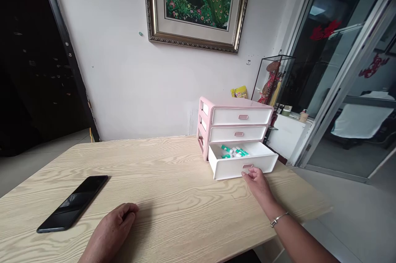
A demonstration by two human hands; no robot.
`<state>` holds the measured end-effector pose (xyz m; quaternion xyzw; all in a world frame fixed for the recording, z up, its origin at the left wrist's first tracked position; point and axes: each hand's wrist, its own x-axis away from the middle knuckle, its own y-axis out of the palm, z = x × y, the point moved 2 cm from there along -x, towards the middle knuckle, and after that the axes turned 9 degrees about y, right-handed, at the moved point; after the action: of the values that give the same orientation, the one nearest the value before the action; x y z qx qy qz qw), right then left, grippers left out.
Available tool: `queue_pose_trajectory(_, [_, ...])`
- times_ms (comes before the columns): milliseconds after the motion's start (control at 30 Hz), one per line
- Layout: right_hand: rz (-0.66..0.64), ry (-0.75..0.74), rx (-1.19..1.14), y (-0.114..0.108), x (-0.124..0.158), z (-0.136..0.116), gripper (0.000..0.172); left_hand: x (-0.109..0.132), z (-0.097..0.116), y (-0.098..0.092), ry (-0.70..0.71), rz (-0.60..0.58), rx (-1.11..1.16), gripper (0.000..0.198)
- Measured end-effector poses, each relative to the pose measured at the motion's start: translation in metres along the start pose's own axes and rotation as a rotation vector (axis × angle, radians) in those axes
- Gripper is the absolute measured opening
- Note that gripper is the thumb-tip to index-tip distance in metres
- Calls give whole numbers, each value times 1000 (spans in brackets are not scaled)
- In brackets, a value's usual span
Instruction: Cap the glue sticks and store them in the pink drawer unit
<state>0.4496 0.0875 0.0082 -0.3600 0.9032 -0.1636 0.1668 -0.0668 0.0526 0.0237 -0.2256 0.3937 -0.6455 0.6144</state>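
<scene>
Head view: the right hand, fingers bent, meets the bottom drawer at its pink handle, grip unclear; the left hand rests loosely closed.

Tubes, behind drawer front edge: print illegible.
Yellow packet, at cabinet rear top edge: print too small to read.
Wall, near frame lower right corner: anchor-shaped sign.

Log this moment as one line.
Right hand: at handle | bottom drawer: open, tubes inside | left hand: curled near phone
</scene>
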Motion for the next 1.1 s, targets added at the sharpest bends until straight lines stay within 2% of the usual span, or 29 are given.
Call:
queue_pose_trajectory(200, [39, 54, 38, 21, -23, -9, 46, -2, -3, 2, -5, -11, 5, 25])
queue_pose_trajectory(500, [32, 85, 105, 49, -55, -30, 42, -4, -14, 8, -2, -35, 9, 25])
queue_pose_trajectory(800, [15, 106, 133, 75, -73, -44, 46, -5, -14, 8, -1, -9, 22, 24])
queue_pose_trajectory(967, [22, 113, 132, 76, -77, -42, 50, -6, -18, 12, 14, -4, 39, 24])
queue_pose_trajectory(1100, [18, 112, 112, 71, -62, -48, 42, -8, -19, 14, 3, 10, 64, 24])
